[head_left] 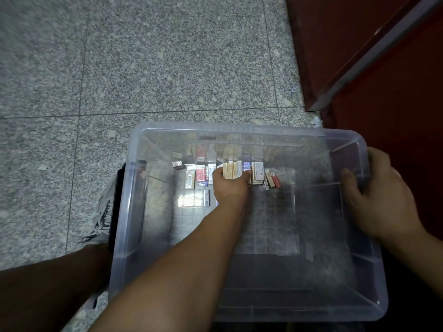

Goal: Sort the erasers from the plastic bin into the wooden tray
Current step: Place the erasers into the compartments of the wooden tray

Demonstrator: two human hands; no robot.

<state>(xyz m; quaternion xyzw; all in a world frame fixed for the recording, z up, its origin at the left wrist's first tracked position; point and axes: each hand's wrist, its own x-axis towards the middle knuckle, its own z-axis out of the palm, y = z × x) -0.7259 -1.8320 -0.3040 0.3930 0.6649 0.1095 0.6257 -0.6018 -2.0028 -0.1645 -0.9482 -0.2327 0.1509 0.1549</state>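
Erasers [201,174], wrapped cream, red and white blocks: clustered far-centre in translucent plastic bin [124,236]. My left hand [230,188] pinches several cream ones; right hand [376,195] grips right rim. Wooden tray unseen; many remain unsorted.

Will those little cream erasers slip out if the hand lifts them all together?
Maybe. The left hand pinches several cream erasers side by side, so a middle one could slide free and drop back into the plastic bin. They are small blocks, likely light and stiff, and flat-sided, so they should not roll.
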